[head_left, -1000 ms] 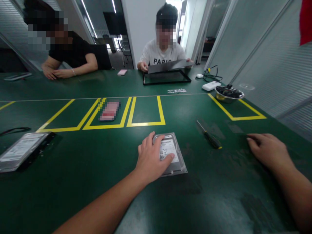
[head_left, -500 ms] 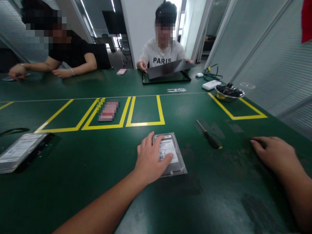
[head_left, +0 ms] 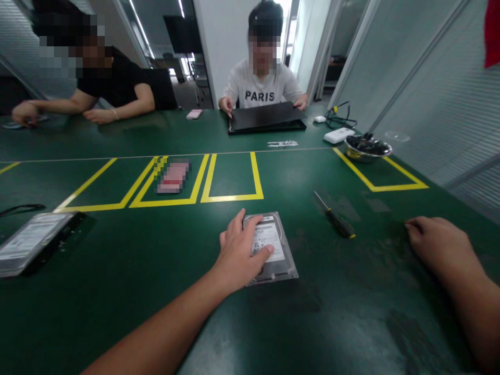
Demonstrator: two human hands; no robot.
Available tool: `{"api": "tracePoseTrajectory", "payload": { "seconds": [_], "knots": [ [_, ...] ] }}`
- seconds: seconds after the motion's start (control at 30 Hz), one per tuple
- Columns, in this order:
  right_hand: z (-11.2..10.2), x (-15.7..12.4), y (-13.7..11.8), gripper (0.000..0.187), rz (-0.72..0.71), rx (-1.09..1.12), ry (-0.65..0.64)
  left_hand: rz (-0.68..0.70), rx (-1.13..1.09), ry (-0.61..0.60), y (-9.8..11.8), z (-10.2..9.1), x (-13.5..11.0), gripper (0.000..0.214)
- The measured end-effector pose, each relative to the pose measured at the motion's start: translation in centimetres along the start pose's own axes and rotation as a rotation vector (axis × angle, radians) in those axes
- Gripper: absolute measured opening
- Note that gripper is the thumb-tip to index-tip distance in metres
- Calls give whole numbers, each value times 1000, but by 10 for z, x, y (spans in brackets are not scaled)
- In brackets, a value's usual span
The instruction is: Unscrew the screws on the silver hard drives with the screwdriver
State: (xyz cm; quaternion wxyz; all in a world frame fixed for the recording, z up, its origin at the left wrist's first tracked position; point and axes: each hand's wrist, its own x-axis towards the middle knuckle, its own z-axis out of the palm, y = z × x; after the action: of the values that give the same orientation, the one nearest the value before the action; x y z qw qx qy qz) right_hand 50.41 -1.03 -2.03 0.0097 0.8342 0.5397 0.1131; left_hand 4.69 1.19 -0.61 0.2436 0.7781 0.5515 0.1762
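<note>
**A:** Where does the hard drive point(head_left: 271, 249) sit?

**B:** Flat on the green table point(head_left: 156, 281), label up, under the left hand point(head_left: 238, 255). The fingers are spread and laid over its far-left corner, and the thumb lies on the white label. They rest on it; they do not clasp it.

**A:** How would it handle?

**B:** Dense for its size, I judge, and quite stiff. It is a metal slab with a smooth stamped lid, probably slick on top and likely sensitive to knocks. The long side edges look like the sound places to hold it: one just right of the thumb, the other beneath the fingertips.

**A:** And around it?

**B:** The tabletop is matt and scuffed. Right of the thumb, apart from the drive, lies a slim screwdriver point(head_left: 335, 221) with a dark handle and a yellow end. Further right the right hand point(head_left: 437, 247) rests palm-down with its fingers curled under — whether they hold anything I cannot tell. Just beyond the left fingertips is a yellow tape box point(head_left: 232, 198). Well left of the knuckles lies a second drive point(head_left: 31, 242), and far off to the right a shiny metal bowl point(head_left: 367, 148).
</note>
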Motion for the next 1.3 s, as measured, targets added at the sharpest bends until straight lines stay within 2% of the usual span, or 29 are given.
{"api": "tracePoseTrajectory", "payload": {
  "seconds": [0.27, 0.37, 0.47, 0.53, 0.6, 0.73, 0.83, 0.87, 0.97, 1.07, 1.13, 1.23, 1.3],
  "knots": [
    [0, 0, 3, 35, 39, 69, 37, -9, -29, -20, -1, -2, 1, 63],
    [-7, 1, 0, 33, 77, 116, 36, -7, -39, -5, -2, -2, 2, 64],
    [-21, -1, -13, 34, 127, 148, 72, 0, -58, 7, -3, -2, 1, 65],
    [-33, -4, -31, 36, 114, 173, 106, 4, -67, 4, -4, -2, 0, 66],
    [-47, -8, -54, 33, 40, 228, 122, 4, -73, -1, -4, -2, -1, 66],
    [-78, -26, -108, 23, -191, 403, 97, 6, -76, -2, -5, -3, -3, 67],
    [-101, -46, -151, 24, -362, 537, 58, 15, -73, 21, -7, -2, -4, 68],
    [-108, -53, -165, 24, -427, 598, 41, 20, -73, 31, -7, -1, -5, 68],
    [-122, -72, -207, 18, -591, 1025, -82, 34, -70, 54, -8, 0, -4, 69],
    [-121, -82, -244, 13, -598, 1290, -229, 40, -70, 50, -8, -1, -4, 69],
    [-112, -82, -263, 13, -571, 1348, -261, 43, -69, 45, -7, -1, -4, 70],
    [-95, -78, -282, 13, -512, 1413, -286, 41, -66, 79, -5, 0, -4, 72],
    [-87, -77, -287, 13, -488, 1457, -307, 46, -79, 143, -4, 2, -5, 73]
  ]
}}
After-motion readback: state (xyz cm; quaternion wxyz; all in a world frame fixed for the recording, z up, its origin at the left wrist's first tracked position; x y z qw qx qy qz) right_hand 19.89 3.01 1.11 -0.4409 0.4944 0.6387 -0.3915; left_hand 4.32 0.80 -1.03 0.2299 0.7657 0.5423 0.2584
